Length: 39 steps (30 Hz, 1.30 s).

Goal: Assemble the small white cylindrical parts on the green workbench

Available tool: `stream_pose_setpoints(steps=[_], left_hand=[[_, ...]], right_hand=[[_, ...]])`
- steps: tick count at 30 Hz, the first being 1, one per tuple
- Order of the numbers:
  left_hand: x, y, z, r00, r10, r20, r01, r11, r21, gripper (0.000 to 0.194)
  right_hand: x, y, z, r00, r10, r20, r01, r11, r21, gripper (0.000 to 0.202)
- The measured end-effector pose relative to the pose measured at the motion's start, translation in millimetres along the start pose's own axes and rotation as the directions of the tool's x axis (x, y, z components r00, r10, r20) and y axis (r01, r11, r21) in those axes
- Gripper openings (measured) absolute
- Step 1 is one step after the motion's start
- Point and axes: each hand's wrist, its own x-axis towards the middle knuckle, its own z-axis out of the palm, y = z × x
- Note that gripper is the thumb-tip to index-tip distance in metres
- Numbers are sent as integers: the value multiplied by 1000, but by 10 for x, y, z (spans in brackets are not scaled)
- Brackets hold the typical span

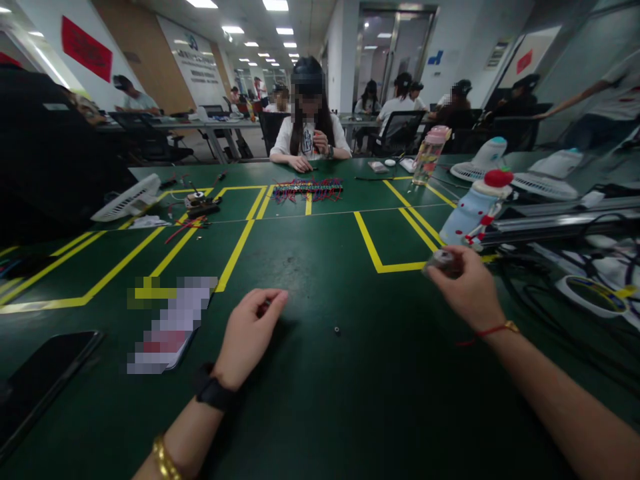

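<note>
My right hand (467, 283) is raised over the right side of the green table (380, 407), with thumb and fingers closed on a small grey metal part (443, 259) that has a rounded top. Its exact kind is blurred. My left hand (253, 327) is near the table's middle, fingers curled and thumb pressed toward them. A dark reddish spot shows in the gap, but I cannot make out what, if anything, it holds. Between the two hands, a tiny metal ring-like piece (337, 330) lies on the table.
Left lie a black phone (47, 377) and a pale flat item (173, 327), blurred out. A blue bottle (467, 213), metal rails (545, 230), cables and a tape roll (593, 295) crowd the right. Red-blue wired parts (307, 190) lie before a seated person (310, 133).
</note>
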Motion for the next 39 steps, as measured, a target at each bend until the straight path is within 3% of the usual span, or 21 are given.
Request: stream_pose_setpoints(steps=[2,4,7,10,11,13,15,16,18,20,22,24,26,28,30,32,34,39], left_hand=[[74,-113,-102,994,-82,-72,80,996,-39,43],[124,-208,-140,984,-143,-103,134,987,-93,49],[156,-296,-115,977,-177,-115,161,977,-139,53],[158,-331,-81,978,-171,-121,154,979,-132,51],[156,-334,-77,979,-168,-118,154,981,-121,50],[152,-334,-80,981,-165,-103,156,983,-95,48],[149,-328,-90,982,-162,-92,156,985,-72,46],[147,-325,-94,983,-162,-90,157,986,-61,46],[145,-318,-100,983,-161,-84,158,987,-41,46],[145,-313,-102,984,-161,-81,160,987,-22,47],[145,-311,-103,983,-166,-73,166,986,-8,48],[145,-310,-104,983,-170,-66,170,985,-5,48],[144,-308,-102,984,-166,-66,165,986,-19,48],[144,-304,-96,984,-163,-69,161,986,-36,47],[146,-302,-89,984,-166,-68,164,986,-33,45],[149,-303,-84,984,-164,-68,164,986,-12,44],[150,-310,-82,984,-163,-77,163,987,-2,43],[141,-317,-92,983,-169,-75,167,985,-39,47]], right_hand=[[269,405,-209,995,75,-63,-87,975,-207,48],[438,719,-377,986,155,-66,-168,938,-304,44],[475,823,-460,973,193,-129,-229,887,-400,53],[271,442,-293,986,-16,-168,-49,925,-376,60],[153,243,-193,989,-103,-106,65,947,-314,57],[-136,-177,37,956,-253,151,266,961,-72,50],[-447,-541,260,831,-371,414,325,929,178,49],[-587,-679,354,765,-430,480,350,902,251,48],[-790,-857,492,658,-513,551,395,858,327,37],[-851,-916,547,613,-552,565,432,833,346,22],[-757,-874,503,635,-549,544,436,836,334,18],[-532,-727,351,746,-494,446,426,869,251,18],[-232,-470,99,883,-398,247,395,916,66,18],[71,-133,-204,954,-297,31,297,938,-178,19],[310,212,-492,986,-165,-37,139,914,-381,23],[451,487,-705,999,-13,31,26,876,-481,26],[508,651,-818,992,76,105,-10,852,-524,27],[522,753,-811,996,58,61,-15,833,-553,32]])
